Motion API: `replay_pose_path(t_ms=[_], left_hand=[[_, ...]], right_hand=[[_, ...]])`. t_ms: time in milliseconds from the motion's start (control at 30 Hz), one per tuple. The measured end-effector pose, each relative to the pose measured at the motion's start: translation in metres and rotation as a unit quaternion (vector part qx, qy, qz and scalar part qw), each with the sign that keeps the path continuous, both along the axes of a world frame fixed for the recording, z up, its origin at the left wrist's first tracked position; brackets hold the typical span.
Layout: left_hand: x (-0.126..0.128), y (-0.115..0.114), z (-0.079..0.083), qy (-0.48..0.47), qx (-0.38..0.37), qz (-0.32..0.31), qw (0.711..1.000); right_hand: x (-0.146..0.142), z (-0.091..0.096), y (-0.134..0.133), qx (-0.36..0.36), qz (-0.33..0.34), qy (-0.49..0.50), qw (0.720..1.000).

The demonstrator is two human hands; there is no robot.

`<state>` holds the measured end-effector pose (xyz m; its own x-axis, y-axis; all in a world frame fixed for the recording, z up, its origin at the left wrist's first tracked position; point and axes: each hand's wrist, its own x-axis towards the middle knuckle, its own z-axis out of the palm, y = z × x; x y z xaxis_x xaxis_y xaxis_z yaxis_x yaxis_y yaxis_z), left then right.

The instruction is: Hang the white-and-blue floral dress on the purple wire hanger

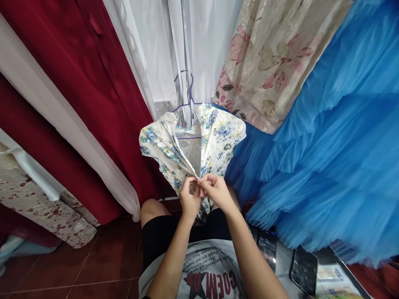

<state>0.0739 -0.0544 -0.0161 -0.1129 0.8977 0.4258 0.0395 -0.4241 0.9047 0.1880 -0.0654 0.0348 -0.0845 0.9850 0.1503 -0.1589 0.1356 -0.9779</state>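
A white blouse with blue flower print [215, 137] hangs on a purple wire hanger [190, 97] in front of me. Its front lies open. Both my hands meet at the lower front of the blouse. My left hand [189, 199] pinches one front edge of the cloth, fingers closed. My right hand [216, 192] pinches the other edge right beside it, fingers curled. What sits between the fingertips is too small to make out.
Red curtain [93, 91] and white sheer cloth hang at left, a floral fabric [274, 62] at top right, blue pleated tulle [336, 158] at right. Two phones [304, 270] lie on a surface at lower right. Red floor tiles lie below.
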Motion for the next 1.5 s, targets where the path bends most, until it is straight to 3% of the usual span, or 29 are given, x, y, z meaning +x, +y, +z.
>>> replay_pose_path(t_ms=[100, 167, 233, 333, 400, 467, 567, 667, 767, 833, 933, 1033, 1133, 1200, 1233, 1267, 1333, 1400, 1500], left_hand=[[-0.008, -0.002, 0.004, 0.08, 0.025, -0.012, 0.996], [-0.011, -0.007, 0.005, 0.12, 0.033, -0.021, 0.992], [-0.009, -0.013, 0.004, 0.144, 0.023, -0.048, 0.988], [-0.008, -0.019, -0.001, 0.178, 0.009, -0.089, 0.98], [-0.012, -0.019, 0.0, 0.205, 0.015, -0.101, 0.973], [-0.021, -0.012, 0.009, 0.23, 0.031, -0.114, 0.966], [-0.036, 0.011, 0.05, 0.214, 0.075, -0.098, 0.969], [-0.041, 0.045, 0.116, 0.16, 0.156, -0.036, 0.974], [-0.035, 0.078, 0.175, 0.197, 0.219, -0.022, 0.955], [-0.027, 0.091, 0.198, 0.262, 0.254, -0.018, 0.931], [-0.021, 0.097, 0.21, 0.306, 0.29, 0.0, 0.907], [-0.04, 0.106, 0.212, 0.224, 0.301, 0.049, 0.926], [-0.086, 0.134, 0.21, 0.063, 0.267, 0.132, 0.953], [-0.118, 0.158, 0.2, -0.116, 0.167, 0.153, 0.967], [-0.13, 0.168, 0.192, -0.229, 0.086, 0.146, 0.958], [-0.139, 0.176, 0.181, -0.309, 0.009, 0.134, 0.941], [-0.144, 0.183, 0.153, -0.383, -0.095, 0.111, 0.912], [-0.134, 0.178, 0.119, -0.385, -0.135, 0.096, 0.908], [-0.102, 0.155, 0.067, -0.389, -0.167, 0.065, 0.904]], right_hand=[[0.011, 0.021, 0.019, -0.017, -0.019, 0.022, 0.999], [0.013, 0.048, 0.042, -0.003, -0.037, 0.033, 0.999], [0.009, 0.082, 0.068, 0.041, -0.064, 0.034, 0.997], [-0.003, 0.128, 0.103, 0.132, -0.158, 0.027, 0.978], [-0.009, 0.145, 0.114, 0.165, -0.182, 0.012, 0.969], [-0.01, 0.15, 0.114, 0.177, -0.17, -0.006, 0.969], [-0.001, 0.145, 0.103, 0.174, -0.156, -0.013, 0.972], [0.011, 0.144, 0.093, 0.185, -0.151, -0.031, 0.971], [0.017, 0.146, 0.091, 0.212, -0.137, -0.069, 0.965], [0.015, 0.144, 0.094, 0.225, -0.147, -0.096, 0.958], [0.009, 0.126, 0.1, 0.229, -0.226, -0.188, 0.928], [0.005, 0.099, 0.104, 0.186, -0.251, -0.28, 0.908], [0.002, 0.08, 0.097, 0.162, -0.219, -0.293, 0.916], [-0.002, 0.076, 0.091, 0.166, -0.201, -0.277, 0.925], [-0.005, 0.076, 0.088, 0.167, -0.188, -0.261, 0.932], [-0.009, 0.076, 0.085, 0.164, -0.177, -0.23, 0.943], [-0.016, 0.074, 0.083, 0.142, -0.164, -0.139, 0.966], [-0.02, 0.065, 0.082, 0.111, -0.173, -0.054, 0.977], [-0.012, 0.036, 0.08, 0.071, -0.236, 0.022, 0.969]])
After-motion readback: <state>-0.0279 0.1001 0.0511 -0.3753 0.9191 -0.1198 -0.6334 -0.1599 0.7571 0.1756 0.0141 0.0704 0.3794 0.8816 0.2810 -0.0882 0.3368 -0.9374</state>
